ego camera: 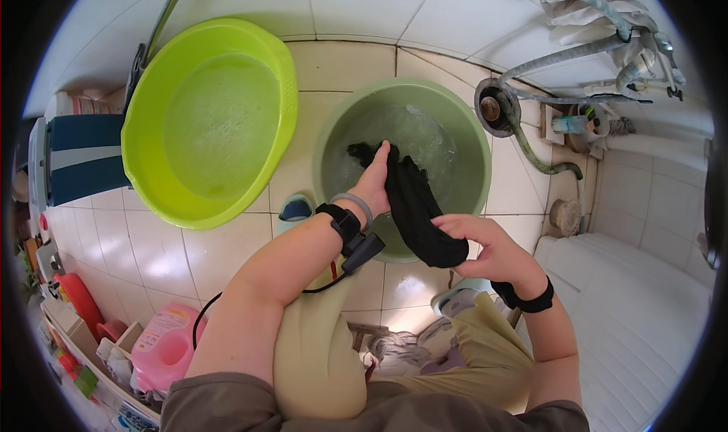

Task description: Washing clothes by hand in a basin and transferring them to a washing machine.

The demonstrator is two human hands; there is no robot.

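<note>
A wet black cloth garment (416,216) hangs in a long fold over the near side of a sage-green plastic basin (480,153). My left hand (372,182) grips its upper part above the water, with the thumb up and the fingers hidden behind the fabric. At the lower end, by the basin's near right rim, my right hand (488,244) pinches the cloth between thumb and fingers. A frilly dark edge (361,153) of cloth shows just left of my left thumb. Clear water (424,131) with ripples and a few bubbles lies in the basin.
A lime-green basin (284,102) of cloudy, sudsy water stands at the left. A drain (490,109) with hoses (534,148) is at the right, beside a white ribbed panel (620,318). Near my left elbow stands a pink detergent bottle (165,347). A cable (207,312) runs by my left arm.
</note>
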